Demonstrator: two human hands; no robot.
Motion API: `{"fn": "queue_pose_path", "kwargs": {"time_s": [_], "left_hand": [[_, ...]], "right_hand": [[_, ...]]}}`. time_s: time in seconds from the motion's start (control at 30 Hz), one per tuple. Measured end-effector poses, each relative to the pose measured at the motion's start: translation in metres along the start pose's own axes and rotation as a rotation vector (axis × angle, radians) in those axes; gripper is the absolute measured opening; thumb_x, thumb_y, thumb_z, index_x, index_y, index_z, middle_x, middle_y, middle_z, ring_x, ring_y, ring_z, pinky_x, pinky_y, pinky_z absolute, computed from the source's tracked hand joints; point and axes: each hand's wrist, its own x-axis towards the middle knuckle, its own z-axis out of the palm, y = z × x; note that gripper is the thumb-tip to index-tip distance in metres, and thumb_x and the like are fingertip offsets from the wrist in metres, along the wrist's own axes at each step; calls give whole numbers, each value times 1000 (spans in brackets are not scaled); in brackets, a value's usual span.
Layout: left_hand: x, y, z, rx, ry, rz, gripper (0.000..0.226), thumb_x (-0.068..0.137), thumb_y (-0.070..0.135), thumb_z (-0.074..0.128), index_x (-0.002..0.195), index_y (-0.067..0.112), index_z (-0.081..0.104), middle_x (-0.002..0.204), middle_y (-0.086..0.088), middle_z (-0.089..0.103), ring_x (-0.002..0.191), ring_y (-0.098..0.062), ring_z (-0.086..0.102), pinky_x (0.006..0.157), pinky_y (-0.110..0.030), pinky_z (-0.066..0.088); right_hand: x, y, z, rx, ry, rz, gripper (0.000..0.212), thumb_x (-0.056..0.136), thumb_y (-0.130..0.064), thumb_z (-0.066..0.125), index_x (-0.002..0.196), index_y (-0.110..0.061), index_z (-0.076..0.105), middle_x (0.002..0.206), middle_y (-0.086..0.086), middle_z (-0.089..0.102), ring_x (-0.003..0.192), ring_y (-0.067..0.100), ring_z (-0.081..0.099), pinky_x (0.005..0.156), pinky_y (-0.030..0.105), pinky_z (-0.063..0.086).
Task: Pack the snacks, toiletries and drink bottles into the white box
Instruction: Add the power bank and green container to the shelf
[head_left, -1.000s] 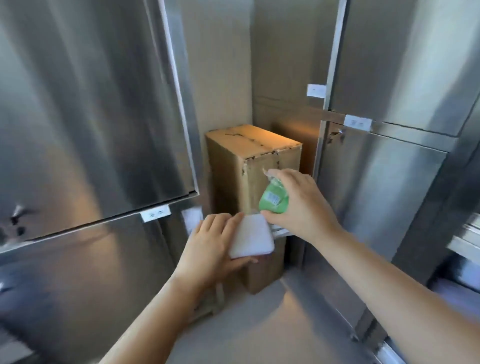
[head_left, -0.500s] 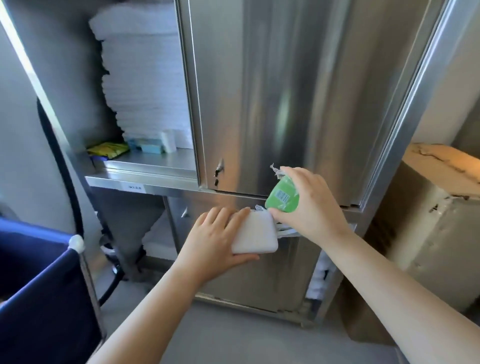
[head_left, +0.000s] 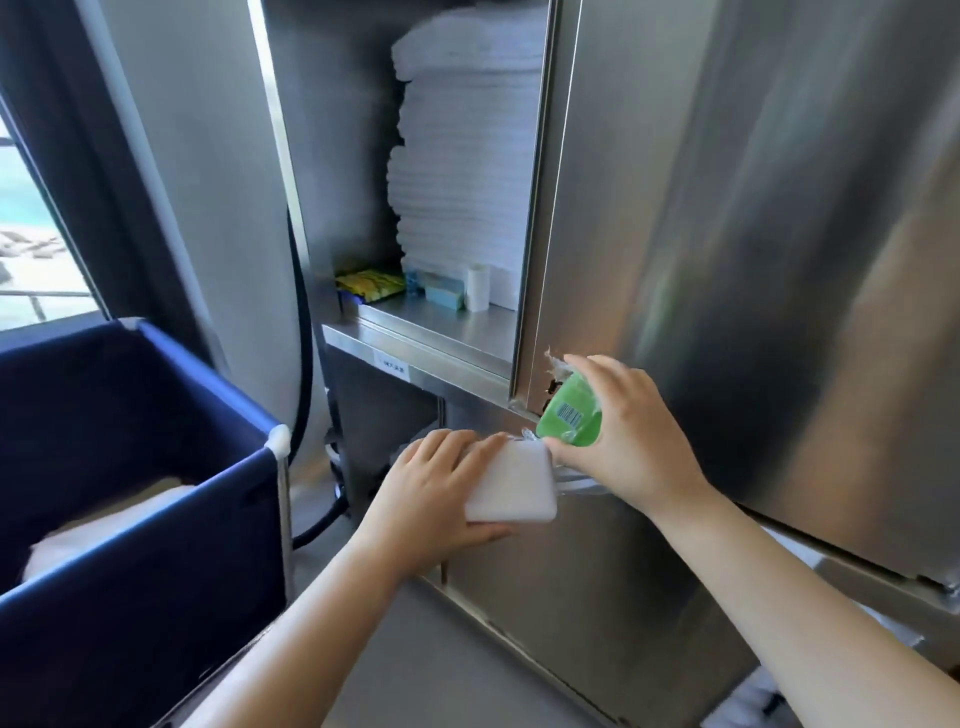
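My left hand (head_left: 431, 488) grips a flat white packet (head_left: 511, 486) at chest height in front of a steel cabinet. Beside it, my right hand (head_left: 631, 441) holds a green packet (head_left: 571, 415) with a barcode and a crinkled clear wrapper. The two packets almost touch. On the open shelf (head_left: 441, 325) behind them lie a yellow snack bag (head_left: 370, 285), a pale blue box (head_left: 444, 296) and a small white bottle (head_left: 478, 288). No white box is in view.
A tall stack of white towels (head_left: 462, 171) fills the shelf's back. Closed steel cabinet doors (head_left: 753, 234) stand to the right. A blue fabric cart (head_left: 135, 509) with white linen inside stands at the left, by a window (head_left: 31, 234). A black hose (head_left: 306, 364) hangs between the cart and the cabinet.
My view has swung left, from a cardboard box in a corner to the open shelf and the blue cart. Both hands keep the same packets in the same grip.
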Motion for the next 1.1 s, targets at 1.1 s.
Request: {"fn": "queue_pose_path", "kwargs": {"time_s": [1.1], "left_hand": [[118, -358, 98, -25, -70, 134, 83, 70, 76, 52, 131, 20, 50, 111, 1, 58, 101, -21, 56, 87, -35, 48]], "right_hand": [[280, -39, 232, -53, 22, 104, 84, 68, -46, 77, 139, -24, 39, 131, -3, 47, 120, 15, 37, 94, 31, 41]]}}
